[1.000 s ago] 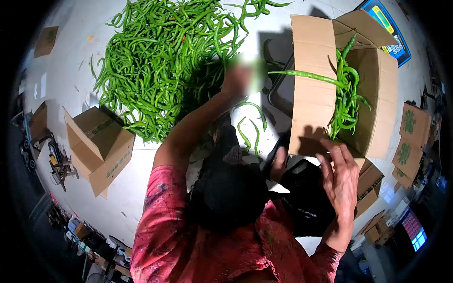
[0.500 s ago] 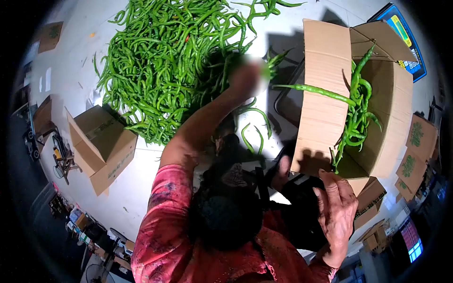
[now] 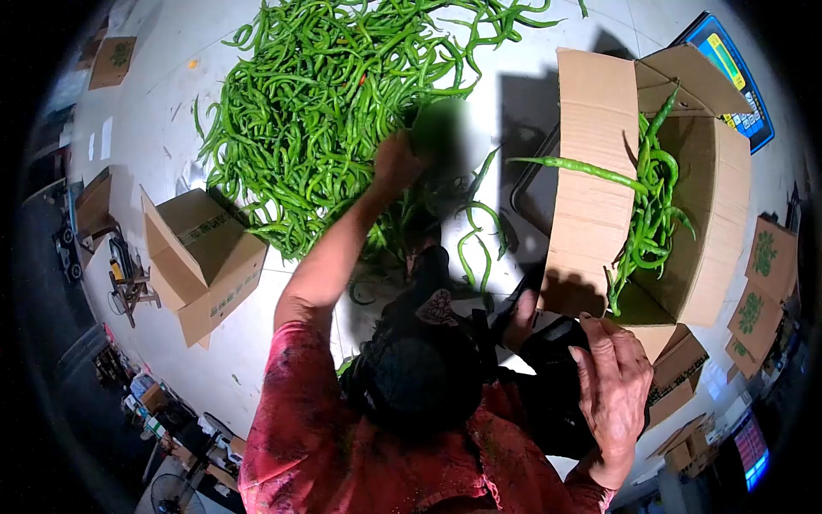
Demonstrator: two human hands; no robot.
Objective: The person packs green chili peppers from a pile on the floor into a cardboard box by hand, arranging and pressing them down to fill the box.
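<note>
My left hand [image 3: 398, 163] is at the right side of a large heap of long green peppers [image 3: 291, 128]; a dark green blur covers its fingers, so what they hold is hidden. My right hand [image 3: 612, 377] is beside the near end of an open cardboard box [image 3: 591, 206], holding nothing visible, with fingers bent and the thumb apart. Inside that box lies a bunch of green peppers [image 3: 655, 206], one pointing left across the flap. Several loose peppers [image 3: 479, 248] lie on the floor between heap and box.
A smaller open carton [image 3: 214, 265] stands left of the heap. A blue scale display [image 3: 732, 73] is behind the box. My dark-clad knees [image 3: 419, 360] are below the heap. Flattened cartons [image 3: 758, 283] lie at the far right.
My left hand has moved left, from the gap beside the box back to the heap's edge. The green bunch seen beyond it no longer shows there. My right hand has barely moved since half a second ago.
</note>
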